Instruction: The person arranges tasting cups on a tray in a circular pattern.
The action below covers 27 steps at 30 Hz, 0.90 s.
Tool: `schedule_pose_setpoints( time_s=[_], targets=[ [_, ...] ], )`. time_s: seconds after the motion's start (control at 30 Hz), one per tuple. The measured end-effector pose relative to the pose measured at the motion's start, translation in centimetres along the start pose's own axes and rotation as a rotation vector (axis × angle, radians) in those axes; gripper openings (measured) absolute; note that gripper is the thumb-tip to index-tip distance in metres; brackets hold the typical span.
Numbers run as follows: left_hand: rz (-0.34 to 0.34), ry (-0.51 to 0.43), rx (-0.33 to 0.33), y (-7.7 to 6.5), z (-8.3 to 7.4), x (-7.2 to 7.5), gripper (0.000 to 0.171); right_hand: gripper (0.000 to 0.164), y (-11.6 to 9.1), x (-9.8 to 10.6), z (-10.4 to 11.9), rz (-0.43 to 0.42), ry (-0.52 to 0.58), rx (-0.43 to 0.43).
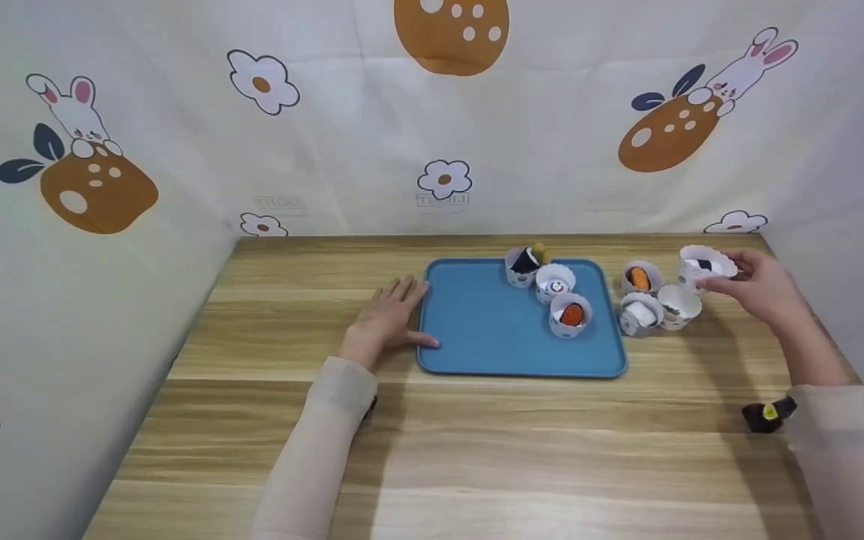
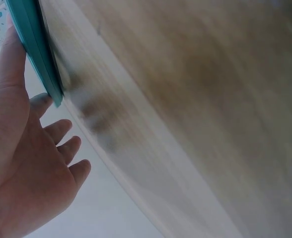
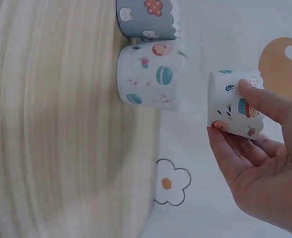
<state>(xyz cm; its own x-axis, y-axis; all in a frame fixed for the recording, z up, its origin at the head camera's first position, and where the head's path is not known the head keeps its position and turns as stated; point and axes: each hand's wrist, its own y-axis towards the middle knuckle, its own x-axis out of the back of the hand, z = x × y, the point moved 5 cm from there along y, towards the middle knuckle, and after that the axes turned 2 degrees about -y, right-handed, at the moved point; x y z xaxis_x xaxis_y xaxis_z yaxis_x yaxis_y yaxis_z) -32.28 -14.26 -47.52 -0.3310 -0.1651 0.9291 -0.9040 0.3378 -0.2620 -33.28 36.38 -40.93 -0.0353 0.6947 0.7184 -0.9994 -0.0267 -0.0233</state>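
White paper forms the cup our right hand pinches between thumb and fingers, at two o'clock from the blue tray. Our left hand, fingers extended, touches the tray's nine o'clock edge. In the cloth's faint lettering we read TH. Three other cups stand between.

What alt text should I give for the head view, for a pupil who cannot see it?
A person's right grip holds a patterned cup above a wood-grain table, near three more cups right of a blue tray. Three other cups stand on the tray, and the left grip touches its left edge.
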Motion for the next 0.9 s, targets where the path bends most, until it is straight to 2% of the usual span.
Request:
schedule_pose_setpoints(
  time_s=[0.23,0.47,0.9],
  targets=[
    [-0.011,0.013,-0.016,0.2,0.0,0.0,0.107,0.061,-0.6,-0.3,1.9,-0.054,0.050,0.102],
    [-0.007,0.006,-0.016,0.1,0.1,0.0,0.107,0.061,-1.0,-1.0,3.0,-0.022,0.083,0.128],
    [-0.010,-0.017,-0.009,0.2,0.1,-0.1,0.107,0.062,-2.0,-2.0,4.9,-0.004,0.078,0.162]
  ],
)
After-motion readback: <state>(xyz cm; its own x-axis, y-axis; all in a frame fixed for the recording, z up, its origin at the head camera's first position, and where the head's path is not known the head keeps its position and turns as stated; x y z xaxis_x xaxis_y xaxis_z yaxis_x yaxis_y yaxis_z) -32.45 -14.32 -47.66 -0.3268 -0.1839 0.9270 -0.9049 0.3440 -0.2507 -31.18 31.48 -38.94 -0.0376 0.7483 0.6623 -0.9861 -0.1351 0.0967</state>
